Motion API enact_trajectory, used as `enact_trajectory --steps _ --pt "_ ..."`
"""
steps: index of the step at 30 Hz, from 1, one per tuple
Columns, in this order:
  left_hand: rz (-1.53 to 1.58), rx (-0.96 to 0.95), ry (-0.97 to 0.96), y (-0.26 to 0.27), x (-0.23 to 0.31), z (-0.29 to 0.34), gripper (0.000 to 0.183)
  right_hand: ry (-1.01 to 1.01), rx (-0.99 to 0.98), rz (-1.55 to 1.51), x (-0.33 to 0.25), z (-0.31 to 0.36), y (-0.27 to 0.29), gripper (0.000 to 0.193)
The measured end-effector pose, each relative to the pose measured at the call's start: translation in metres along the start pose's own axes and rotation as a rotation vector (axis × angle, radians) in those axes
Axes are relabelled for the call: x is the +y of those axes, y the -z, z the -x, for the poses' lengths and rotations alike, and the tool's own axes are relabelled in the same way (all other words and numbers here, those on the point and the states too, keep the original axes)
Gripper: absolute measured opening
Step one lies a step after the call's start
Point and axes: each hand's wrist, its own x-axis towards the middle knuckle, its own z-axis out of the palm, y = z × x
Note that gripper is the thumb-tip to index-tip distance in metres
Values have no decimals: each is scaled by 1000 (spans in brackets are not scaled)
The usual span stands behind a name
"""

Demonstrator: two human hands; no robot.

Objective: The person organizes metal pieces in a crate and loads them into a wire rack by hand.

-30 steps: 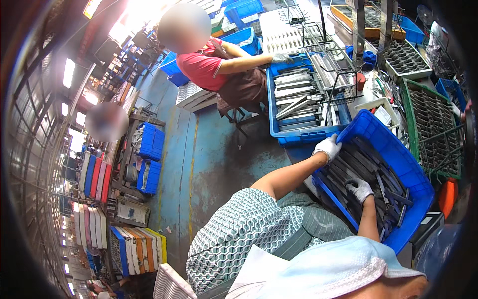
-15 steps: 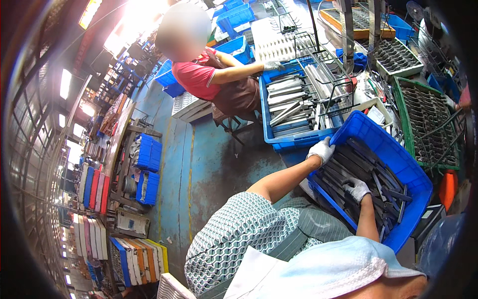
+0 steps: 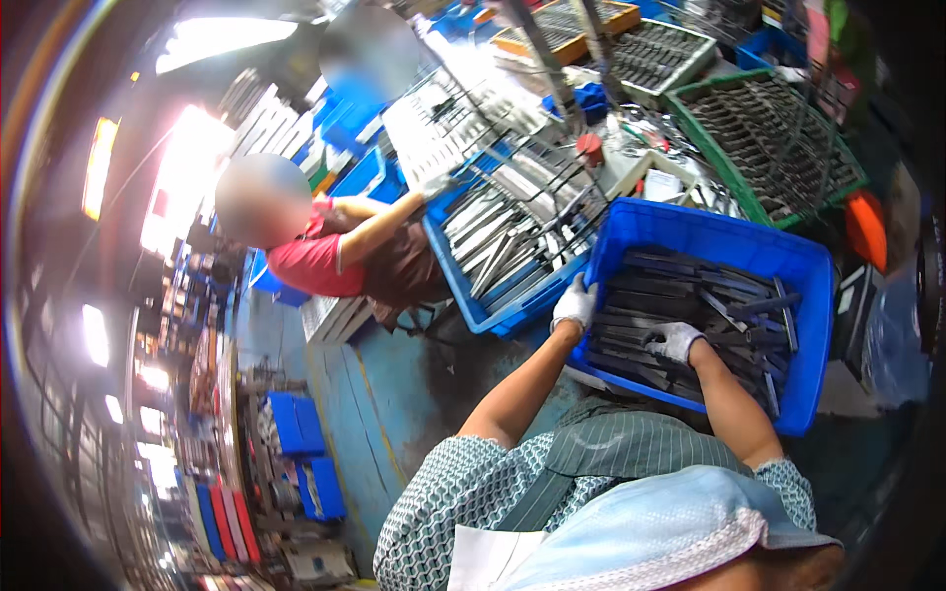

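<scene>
A deep blue plastic bin (image 3: 724,225) in front of me holds many long, dark, flat metal strips (image 3: 631,310), mostly lying side by side, with some crossed at the right. My left hand (image 3: 574,305), in a white glove, is closed on the bin's left rim. Inside, my right hand (image 3: 676,342), also gloved, lies over the strips near the middle. Its thumb and fingers are apart, with dark strips beneath them; no lifted strip shows.
Left of my bin, another blue bin (image 3: 483,323) holds lighter metal strips, with a wire rack over it. A co-worker (image 3: 330,246) in red reaches into it. Behind stands a green-framed tray (image 3: 764,148) of dark parts. An orange object (image 3: 865,229) is at right.
My view has turned, so the scene sits further left and the bin looks more level. My left hand stays on the rim; my right hand stays among the strips.
</scene>
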Motion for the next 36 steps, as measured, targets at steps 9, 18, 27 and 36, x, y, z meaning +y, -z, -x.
enact_trajectory --steps 9,18,27,36 --pt "18 -18 -40 7 2 7 54 -16 -42 84 -1 -3 -3 34" --pt "62 9 -49 -1 -12 -4 48 -12 23 57 3 -4 3 31" --pt "62 -2 -14 -1 -15 -5 48 1 -58 51 -6 1 3 31" --pt "19 18 -122 4 -5 2 44 36 32 80 0 -1 -3 29"
